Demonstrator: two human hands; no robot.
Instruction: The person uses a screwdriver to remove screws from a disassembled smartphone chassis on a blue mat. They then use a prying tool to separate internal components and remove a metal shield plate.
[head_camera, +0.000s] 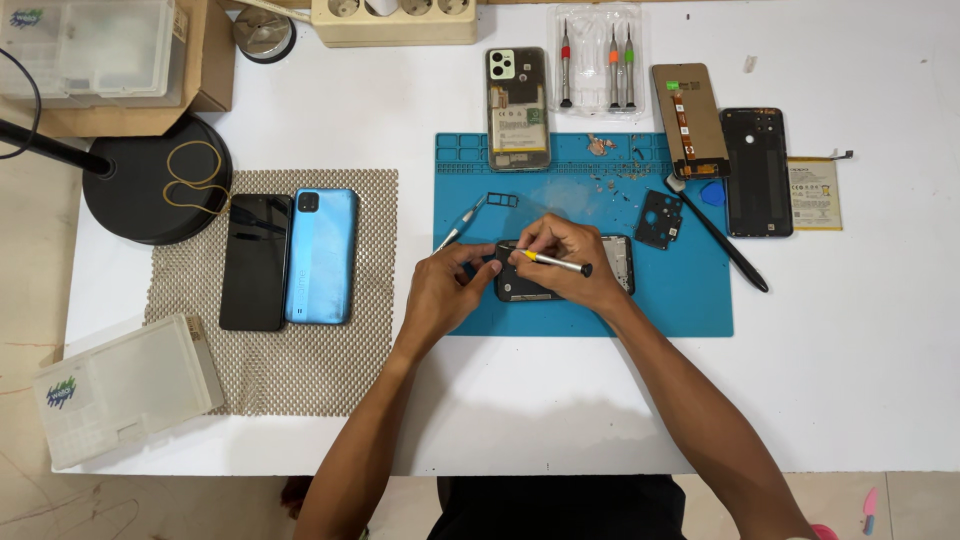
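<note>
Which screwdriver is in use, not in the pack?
The yellow-handled screwdriver in the right hand, over the opened phone. The other three sit in the clear pack.

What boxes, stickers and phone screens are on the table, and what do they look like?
Black phone screen: dark rectangle on the mesh mat, left.
Clear plastic box: near left corner, small colourful sticker.
Second clear box: far left corner, on cardboard.
Battery: far right, yellowish label.
Screwdriver pack: clear, top middle.

Opened black phone lies flat on mat, yellow-banded screwdriver across it.
</note>
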